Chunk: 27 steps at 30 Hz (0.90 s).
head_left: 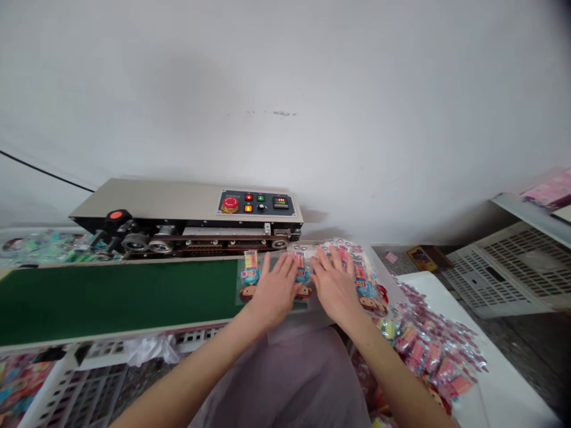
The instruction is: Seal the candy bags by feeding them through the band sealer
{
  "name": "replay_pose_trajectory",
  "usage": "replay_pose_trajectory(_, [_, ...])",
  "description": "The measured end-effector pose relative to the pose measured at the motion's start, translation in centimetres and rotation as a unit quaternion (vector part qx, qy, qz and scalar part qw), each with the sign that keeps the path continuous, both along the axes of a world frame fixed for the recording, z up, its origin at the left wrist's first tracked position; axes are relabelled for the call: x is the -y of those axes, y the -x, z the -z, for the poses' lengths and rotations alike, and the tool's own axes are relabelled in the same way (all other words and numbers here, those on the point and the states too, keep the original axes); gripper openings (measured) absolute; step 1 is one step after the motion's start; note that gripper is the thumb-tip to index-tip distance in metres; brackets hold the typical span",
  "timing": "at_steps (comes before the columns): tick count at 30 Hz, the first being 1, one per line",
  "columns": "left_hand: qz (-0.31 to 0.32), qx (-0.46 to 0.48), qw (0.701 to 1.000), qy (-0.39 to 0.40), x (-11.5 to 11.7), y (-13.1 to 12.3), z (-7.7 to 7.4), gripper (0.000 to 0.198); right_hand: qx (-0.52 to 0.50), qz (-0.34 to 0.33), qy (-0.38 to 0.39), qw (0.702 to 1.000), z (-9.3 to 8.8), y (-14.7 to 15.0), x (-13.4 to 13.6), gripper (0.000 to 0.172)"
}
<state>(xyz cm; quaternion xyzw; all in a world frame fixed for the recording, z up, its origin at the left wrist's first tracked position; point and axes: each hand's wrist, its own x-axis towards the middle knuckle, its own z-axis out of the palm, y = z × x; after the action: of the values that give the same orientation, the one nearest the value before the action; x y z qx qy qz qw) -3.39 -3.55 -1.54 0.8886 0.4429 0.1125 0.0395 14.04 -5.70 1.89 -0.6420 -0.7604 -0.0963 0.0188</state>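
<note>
My left hand point(277, 286) lies flat with fingers stretched out, over clear printed bags at the right end of a green conveyor belt point(120, 297). One bag point(250, 274), with a cartoon face and blue lettering, shows to the left of this hand. Between the two hands part of another bag point(304, 272) is visible. My right hand point(334, 285) is spread palm down, its fingertips at a spread pile of similar bags point(366, 276). Behind the belt stands a band sealing machine point(187, 208) with lit buttons and a red knob. What lies under the palms is hidden.
Many small pink wrapped packets point(432, 351) cover part of a white table point(504, 380) on the right. Plastic crates point(499, 273) stand beyond it. Below the belt is another white crate point(80, 386). More bags point(49, 246) lie behind the belt's left end, near the wall.
</note>
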Motion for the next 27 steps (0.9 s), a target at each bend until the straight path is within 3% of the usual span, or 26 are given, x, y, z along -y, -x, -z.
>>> replay_pose_trajectory(2, [0.052,0.015,0.999,-0.005,-0.3,-1.5,0.6,0.054,0.011,0.011,-0.013,1.0,-0.2,-0.8,0.0,0.04])
replay_pose_trajectory(4, [0.064,0.021,0.998,-0.013,-0.5,-2.2,1.7,0.056,0.021,0.018,-0.017,0.999,0.0,-1.5,0.0,0.041])
replay_pose_trajectory(9, [0.01,0.021,0.999,-0.027,-0.3,0.1,3.1,0.056,0.012,0.023,0.015,1.0,1.7,-1.3,0.1,0.041])
replay_pose_trajectory(12, [-0.031,-0.006,0.999,-0.015,0.0,2.3,2.2,0.055,-0.015,0.015,0.027,0.999,1.5,-0.7,0.0,0.045])
replay_pose_trajectory(16, [-0.086,-0.036,0.996,-0.001,0.0,3.4,0.1,0.055,-0.039,0.048,-0.001,0.998,-0.2,-2.1,-0.5,0.051])
replay_pose_trajectory(20, [-0.042,-0.005,0.999,0.023,0.2,2.1,-1.2,0.049,-0.01,0.113,-0.014,0.993,-0.2,-3.1,-1.1,0.049])
replay_pose_trajectory(24, [-0.01,0.021,0.999,0.042,0.5,0.6,-1.4,0.046,-0.008,0.088,0.005,0.996,1.7,-0.4,-1.0,0.048])
replay_pose_trajectory(27, [-0.002,0.035,0.998,0.049,0.6,-0.1,-1.1,0.047,-0.034,0.067,0.006,0.997,1.8,1.4,-0.8,0.046])
